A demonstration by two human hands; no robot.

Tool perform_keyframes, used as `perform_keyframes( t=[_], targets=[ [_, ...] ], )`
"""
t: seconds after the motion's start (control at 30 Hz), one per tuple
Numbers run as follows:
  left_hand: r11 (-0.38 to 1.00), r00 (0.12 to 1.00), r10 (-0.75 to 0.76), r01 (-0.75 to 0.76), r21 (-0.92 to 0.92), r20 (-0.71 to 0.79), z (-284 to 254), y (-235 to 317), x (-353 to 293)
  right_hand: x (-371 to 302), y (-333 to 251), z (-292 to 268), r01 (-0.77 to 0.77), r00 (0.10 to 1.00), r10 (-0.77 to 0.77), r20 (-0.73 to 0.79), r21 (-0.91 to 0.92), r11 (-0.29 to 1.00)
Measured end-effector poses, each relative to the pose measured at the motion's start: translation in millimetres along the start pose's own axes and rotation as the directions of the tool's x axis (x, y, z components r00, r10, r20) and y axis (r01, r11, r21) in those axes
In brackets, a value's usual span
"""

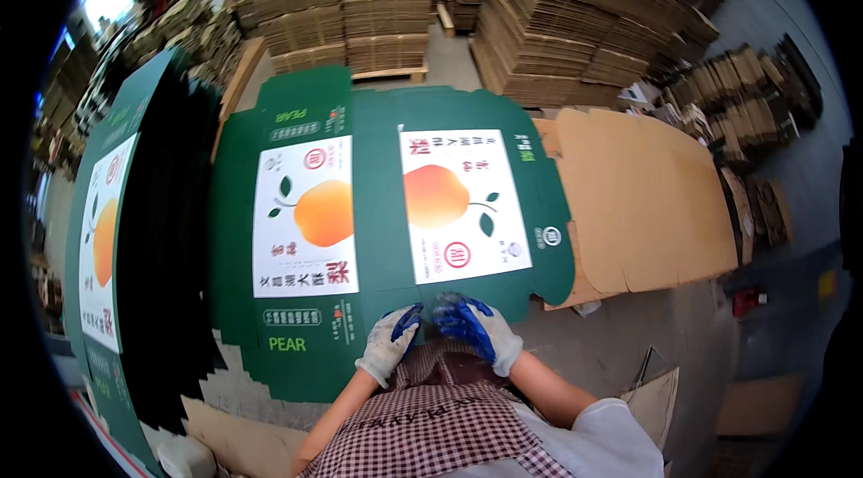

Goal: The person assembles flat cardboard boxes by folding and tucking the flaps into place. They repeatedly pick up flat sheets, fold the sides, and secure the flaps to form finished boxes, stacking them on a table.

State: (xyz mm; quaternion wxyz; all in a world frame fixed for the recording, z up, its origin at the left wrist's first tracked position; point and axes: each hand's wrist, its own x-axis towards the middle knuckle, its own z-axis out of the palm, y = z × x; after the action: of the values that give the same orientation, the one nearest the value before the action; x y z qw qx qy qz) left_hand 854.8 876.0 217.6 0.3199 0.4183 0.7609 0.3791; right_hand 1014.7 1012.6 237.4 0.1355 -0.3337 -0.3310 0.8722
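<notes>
Both my hands wear white work gloves with blue coating on the palms and fingers. My left hand (393, 343) is at the near edge of a flat green printed carton (378, 208), its fingers loosely bent and nothing visible in them. Close beside it on the right, my right hand (478, 330) points its fingers inward over the same edge; their tips are blurred. The carton lies unfolded in front of me, with two white panels that each show an orange-yellow pear. I cannot tell whether either hand touches the carton.
A stack of green printed cartons (108, 235) stands at the left. Plain brown cardboard sheets (643, 199) lie to the right of the green carton. Tall bundles of flat brown cardboard (387, 19) on pallets fill the back. A loose cardboard piece (653, 402) leans at the lower right.
</notes>
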Motion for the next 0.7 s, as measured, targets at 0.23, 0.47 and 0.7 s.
perform_keyframes(
  t=[0.23,0.47,0.7],
  targets=[
    [0.875,0.895,0.251,-0.046,0.483,-0.369,-70,5,-9,8,-21,-150,0.232,0.828,-0.172,-0.533,0.047,0.971],
    [0.381,0.394,0.596,0.629,0.678,-0.700,-260,56,-32,5,2,-221,0.312,0.827,-0.173,-0.535,0.181,0.933],
    [0.256,0.295,-0.170,0.935,0.247,-0.940,-346,34,-50,39,-12,-167,0.183,0.901,-0.137,-0.411,0.073,0.980]
  ],
)
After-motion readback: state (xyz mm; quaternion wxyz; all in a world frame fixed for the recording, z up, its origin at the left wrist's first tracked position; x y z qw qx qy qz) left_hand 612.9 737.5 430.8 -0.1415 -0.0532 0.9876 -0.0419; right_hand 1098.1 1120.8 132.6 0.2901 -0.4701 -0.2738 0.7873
